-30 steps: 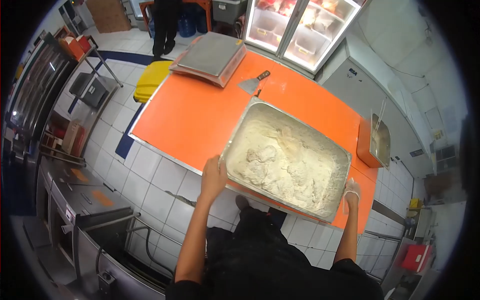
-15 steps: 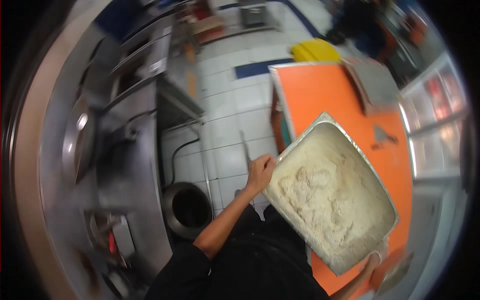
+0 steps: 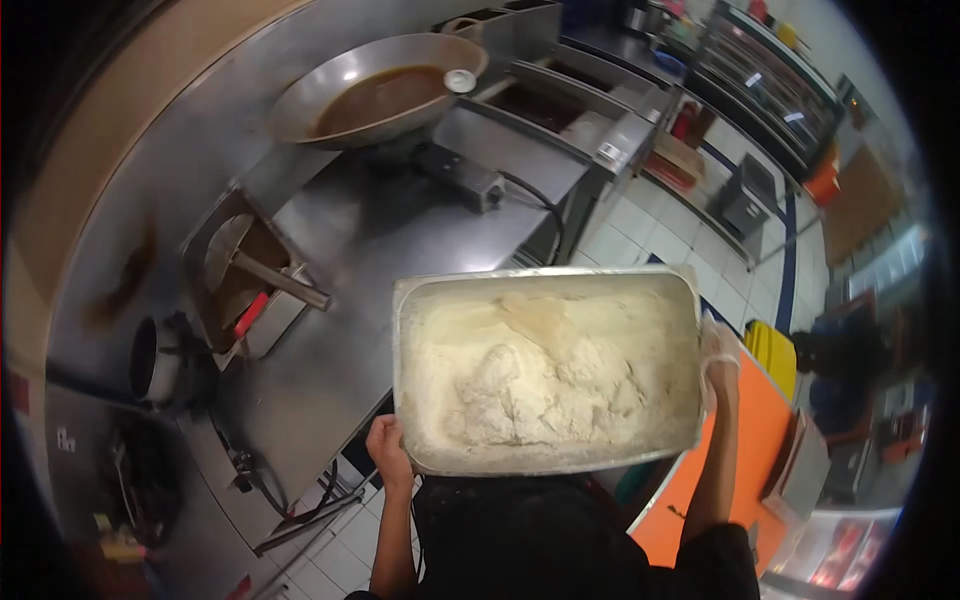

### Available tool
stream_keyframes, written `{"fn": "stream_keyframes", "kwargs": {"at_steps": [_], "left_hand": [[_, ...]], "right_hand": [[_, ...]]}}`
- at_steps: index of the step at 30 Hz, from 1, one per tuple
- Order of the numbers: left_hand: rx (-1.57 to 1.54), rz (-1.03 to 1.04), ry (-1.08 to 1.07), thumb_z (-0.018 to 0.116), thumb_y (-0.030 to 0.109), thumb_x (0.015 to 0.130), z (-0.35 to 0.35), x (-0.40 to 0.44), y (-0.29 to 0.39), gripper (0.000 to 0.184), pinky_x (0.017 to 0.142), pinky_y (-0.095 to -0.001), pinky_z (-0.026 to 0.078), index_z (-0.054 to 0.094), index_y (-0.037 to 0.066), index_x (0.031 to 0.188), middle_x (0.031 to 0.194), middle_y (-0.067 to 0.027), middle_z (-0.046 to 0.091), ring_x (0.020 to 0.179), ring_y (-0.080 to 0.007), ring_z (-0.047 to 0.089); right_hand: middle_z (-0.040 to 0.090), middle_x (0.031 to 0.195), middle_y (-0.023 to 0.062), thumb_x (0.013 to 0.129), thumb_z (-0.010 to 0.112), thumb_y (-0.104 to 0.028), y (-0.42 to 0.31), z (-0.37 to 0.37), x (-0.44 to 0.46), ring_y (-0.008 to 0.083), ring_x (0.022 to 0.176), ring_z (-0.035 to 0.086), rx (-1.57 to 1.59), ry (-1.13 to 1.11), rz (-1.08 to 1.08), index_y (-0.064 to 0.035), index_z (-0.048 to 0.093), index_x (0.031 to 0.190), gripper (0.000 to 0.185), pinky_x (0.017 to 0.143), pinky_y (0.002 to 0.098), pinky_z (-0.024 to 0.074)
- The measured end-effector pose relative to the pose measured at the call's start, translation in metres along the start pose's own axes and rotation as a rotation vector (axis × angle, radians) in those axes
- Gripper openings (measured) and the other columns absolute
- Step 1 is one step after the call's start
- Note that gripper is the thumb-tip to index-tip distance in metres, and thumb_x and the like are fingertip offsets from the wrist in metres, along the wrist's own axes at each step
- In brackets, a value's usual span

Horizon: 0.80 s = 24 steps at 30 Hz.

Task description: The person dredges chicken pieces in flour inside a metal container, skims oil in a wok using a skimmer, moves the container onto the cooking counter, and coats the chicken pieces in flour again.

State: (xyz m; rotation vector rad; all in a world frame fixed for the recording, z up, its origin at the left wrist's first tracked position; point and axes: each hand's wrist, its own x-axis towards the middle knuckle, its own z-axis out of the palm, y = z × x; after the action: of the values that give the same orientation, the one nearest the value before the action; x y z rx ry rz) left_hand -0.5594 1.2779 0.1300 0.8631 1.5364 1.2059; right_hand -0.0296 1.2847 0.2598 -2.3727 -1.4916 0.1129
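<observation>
A deep rectangular metal pan (image 3: 545,466) is held up in front of my body, level across the view. Pale flour (image 3: 450,310) fills its bottom, with several flour-coated lumps (image 3: 540,395) gathered in the middle; what lies under the coating is hidden. My left hand (image 3: 388,450) grips the pan's lower left corner, fingers partly behind the wall. On the right end, my right hand (image 3: 718,360), in a thin clear glove, is closed around the rim.
Left is a steel counter (image 3: 350,370) with a wok (image 3: 365,62) of brown liquid on a burner. Nearby sits a container (image 3: 215,330) holding a ladle-like tool (image 3: 275,278). Fryers (image 3: 545,105) stand beyond. An orange table (image 3: 690,505) is at my right, near a yellow bin (image 3: 770,360).
My view and body have turned left, from the orange table toward the steel counter. The pan has come along in both hands and gone from slanted to level across the view.
</observation>
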Motion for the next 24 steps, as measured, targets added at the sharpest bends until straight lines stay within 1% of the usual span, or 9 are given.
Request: {"fn": "stream_keyframes", "kwargs": {"at_steps": [4,6,9,12,18,20,21,23,24], "left_hand": [[-0.133,-0.037,0.214,0.051,0.004,0.081,-0.014,-0.062,0.011,0.01,0.069,-0.0237,0.04,0.057,-0.002,0.086,0.076,-0.0019,0.056,0.071,-0.0102,0.05],[-0.132,-0.091,0.293,0.051,0.004,0.081,0.006,-0.084,-0.013,0.01,0.07,-0.0237,0.04,0.057,-0.002,0.087,0.076,-0.0014,0.055,0.071,-0.0103,0.05],[-0.074,-0.003,0.411,0.052,0.002,0.08,0.017,-0.109,-0.02,0.008,0.069,-0.0231,0.039,0.056,-0.001,0.087,0.073,0.0005,0.051,0.07,-0.0082,0.046],[-0.158,-0.029,0.499,0.053,0.0,0.081,0.024,-0.129,-0.025,0.006,0.07,-0.0219,0.039,0.056,0.0,0.086,0.073,0.0011,0.051,0.07,-0.0077,0.046],[-0.183,0.024,0.713,0.052,0.002,0.083,0.046,-0.157,-0.054,0.008,0.07,-0.0226,0.041,0.059,0.0,0.085,0.079,-0.0015,0.06,0.072,-0.0086,0.052],[-0.183,-0.002,0.767,0.053,0.002,0.083,0.052,-0.163,-0.059,0.009,0.07,-0.0227,0.042,0.06,0.0,0.087,0.08,-0.0012,0.061,0.072,-0.0089,0.052],[-0.143,0.02,0.804,0.054,0.002,0.082,0.052,-0.16,-0.068,0.009,0.07,-0.0233,0.042,0.06,-0.001,0.088,0.08,-0.0017,0.061,0.073,-0.0089,0.053],[-0.109,0.034,0.864,0.055,0.003,0.082,0.059,-0.159,-0.069,0.009,0.07,-0.0238,0.043,0.06,-0.001,0.088,0.079,-0.0023,0.061,0.074,-0.0088,0.053],[0.193,0.004,0.928,0.057,0.005,0.082,0.061,-0.161,-0.069,0.011,0.072,-0.0257,0.044,0.06,-0.002,0.09,0.081,-0.0063,0.061,0.074,-0.0136,0.056]], "right_hand": [[0.062,0.093,0.0232,0.082,0.057,-0.016,0.012,0.061,0.076,0.0421,0.095,0.056,-0.115,-0.137,-0.314,-0.0027,0.063,0.094,0.019,0.081,0.0474,0.0457],[0.062,0.092,0.0239,0.082,0.055,-0.018,0.015,0.096,0.111,0.0434,0.093,0.057,-0.157,-0.235,-0.393,-0.0011,0.063,0.089,0.02,0.081,0.0494,0.0454],[0.062,0.093,0.025,0.082,0.054,-0.021,0.006,0.136,0.151,0.0443,0.091,0.057,-0.127,-0.274,-0.471,0.0,0.064,0.087,0.024,0.08,0.0512,0.0451],[0.063,0.092,0.0257,0.083,0.053,-0.023,-0.025,0.135,0.142,0.0451,0.089,0.057,-0.119,-0.31,-0.588,0.001,0.065,0.086,0.027,0.08,0.0518,0.045],[0.065,0.087,0.0216,0.081,0.056,-0.021,-0.065,0.137,0.151,0.0412,0.086,0.061,-0.069,-0.235,-0.716,-0.0012,0.067,0.085,0.023,0.078,0.0472,0.0483],[0.066,0.086,0.0208,0.085,0.054,-0.022,-0.075,0.142,0.137,0.0398,0.085,0.062,-0.034,-0.246,-0.616,-0.0023,0.067,0.088,0.024,0.079,0.0441,0.0503],[0.067,0.089,0.0204,0.09,0.051,-0.026,-0.114,0.122,0.119,0.0384,0.088,0.063,-0.222,-0.208,-0.555,-0.003,0.067,0.093,0.028,0.081,0.0433,0.0514],[0.067,0.098,0.0207,0.085,0.058,-0.021,-0.141,0.125,0.095,0.0368,0.092,0.064,-0.081,0.172,-0.849,-0.0048,0.065,0.109,0.03,0.086,0.0434,0.0501],[0.067,0.1,0.0195,0.086,0.056,-0.023,-0.149,0.152,0.088,0.0358,0.094,0.064,-0.017,0.094,-1.008,-0.0046,0.064,0.11,0.031,0.087,0.0426,0.0498]]}}
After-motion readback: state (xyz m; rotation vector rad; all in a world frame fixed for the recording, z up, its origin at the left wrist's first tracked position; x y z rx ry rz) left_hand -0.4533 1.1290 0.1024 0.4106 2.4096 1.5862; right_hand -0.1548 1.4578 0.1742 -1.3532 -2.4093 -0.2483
